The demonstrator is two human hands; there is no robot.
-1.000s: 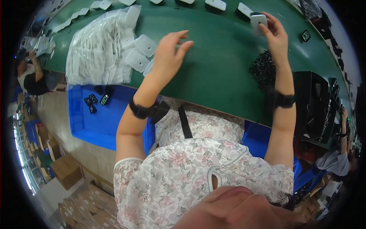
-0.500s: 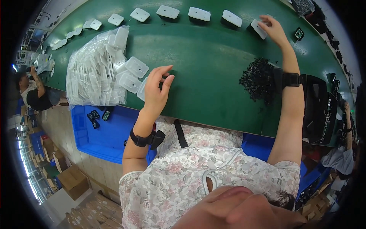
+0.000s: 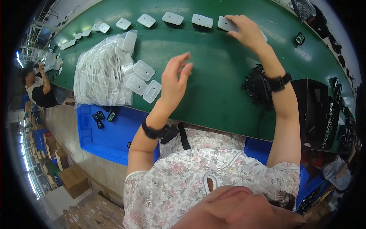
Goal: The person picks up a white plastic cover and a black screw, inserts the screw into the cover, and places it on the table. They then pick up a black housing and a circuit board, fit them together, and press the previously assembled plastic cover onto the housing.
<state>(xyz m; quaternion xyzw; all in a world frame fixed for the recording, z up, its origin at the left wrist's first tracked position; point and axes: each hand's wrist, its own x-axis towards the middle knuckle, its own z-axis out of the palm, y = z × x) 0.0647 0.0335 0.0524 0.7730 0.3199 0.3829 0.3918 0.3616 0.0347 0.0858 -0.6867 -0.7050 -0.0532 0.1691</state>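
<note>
My right hand [image 3: 248, 32] is at the far side of the green table, thumb and fingers closed around a white-topped black block [image 3: 225, 23] in the row. Behind that hand, a second block [image 3: 264, 36] shows only a corner. My left hand [image 3: 176, 78] hovers over the table with fingers apart and holds nothing. Beside it lie several loose white plastic plates [image 3: 153, 91] with rounded corners. A clear plastic bag [image 3: 101, 72] full of similar plates stands to their left.
More white-topped blocks [image 3: 172, 18] line the far side. A heap of small black parts [image 3: 252, 86] lies near my right forearm, with a black box [image 3: 315, 99] beyond. One circuit-board piece [image 3: 300, 38] is at far right. A blue bin [image 3: 110, 139] sits below the table's edge.
My right hand has moved left from the rightmost block to its neighbour. My left hand has moved right, away from the loose plates. The whole view has shifted slightly.
</note>
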